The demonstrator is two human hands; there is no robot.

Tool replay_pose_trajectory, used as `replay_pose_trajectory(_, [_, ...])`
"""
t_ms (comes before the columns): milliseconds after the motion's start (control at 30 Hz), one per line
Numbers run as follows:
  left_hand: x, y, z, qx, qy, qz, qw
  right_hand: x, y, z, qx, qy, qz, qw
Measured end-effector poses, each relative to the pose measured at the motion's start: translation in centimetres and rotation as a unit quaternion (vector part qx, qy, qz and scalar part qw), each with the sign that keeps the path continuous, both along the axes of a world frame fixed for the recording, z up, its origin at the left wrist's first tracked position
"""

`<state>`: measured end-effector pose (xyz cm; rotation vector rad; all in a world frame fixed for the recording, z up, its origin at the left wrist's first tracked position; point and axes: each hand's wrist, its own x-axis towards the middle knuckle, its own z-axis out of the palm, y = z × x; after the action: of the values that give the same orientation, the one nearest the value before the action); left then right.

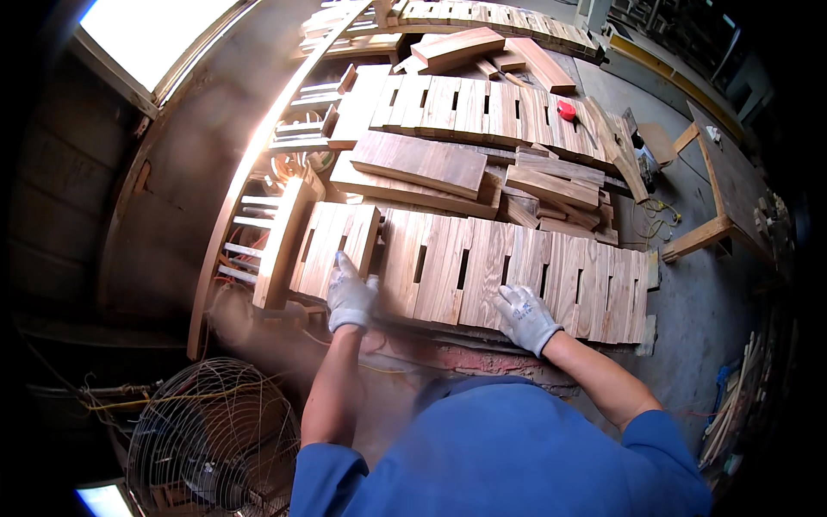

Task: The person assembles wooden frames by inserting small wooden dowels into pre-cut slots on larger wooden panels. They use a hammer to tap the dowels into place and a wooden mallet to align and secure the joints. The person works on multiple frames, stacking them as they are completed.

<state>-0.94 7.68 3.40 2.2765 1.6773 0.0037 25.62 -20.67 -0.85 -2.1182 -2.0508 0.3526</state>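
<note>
A long row of pale wooden boards (482,271) with dark slots between them lies across in front of me. At its left end, a shorter group of the same boards (332,237) stands slightly apart, with a dark gap beside it. My left hand (351,297), in a pale work glove, rests on the near edge of this group, fingers stretched forward and thumb apart. Farther right, my right hand (527,319), gloved alike, lies on the near edge of the long row with its fingers spread. Neither hand is closed around a board.
Loose thick planks (422,164) are stacked behind the row. A second slotted row (491,108) lies beyond, with a red tool (566,110) on it. A wire-caged fan (211,439) stands at lower left. A wooden-framed table (732,189) is at right.
</note>
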Motion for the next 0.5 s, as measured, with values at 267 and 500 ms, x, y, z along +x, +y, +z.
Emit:
replay_pose_trajectory(267, [1.9, 0.3, -0.5, -0.008, 0.030, -0.013, 0.999, -0.9, -1.6, -1.6, 0.006, -0.016, -0.043, 0.999])
replay_pose_trajectory(500, [1.7, 0.7, -0.5, -0.052, 0.021, -0.010, 0.998, -0.7, -1.6, -1.3, -0.007, -0.005, -0.048, 0.999])
